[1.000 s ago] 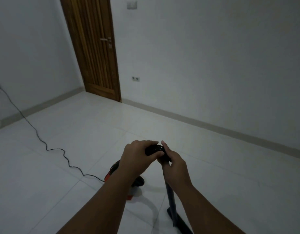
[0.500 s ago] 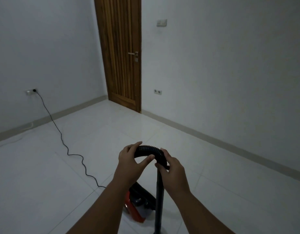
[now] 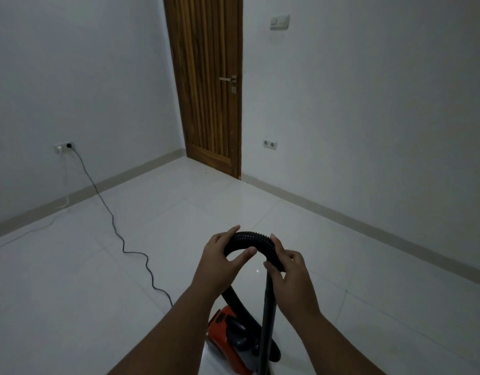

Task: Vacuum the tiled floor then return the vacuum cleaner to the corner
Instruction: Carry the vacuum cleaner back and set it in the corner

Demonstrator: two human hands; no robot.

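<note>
Vacuum hose (image 3: 251,235) arched — left hand (image 3: 220,265) pinches, right hand (image 3: 292,278) grips it.

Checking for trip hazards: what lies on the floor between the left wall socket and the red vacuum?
Only the black power cord, snaking over bare tiles, in the head view.
</note>
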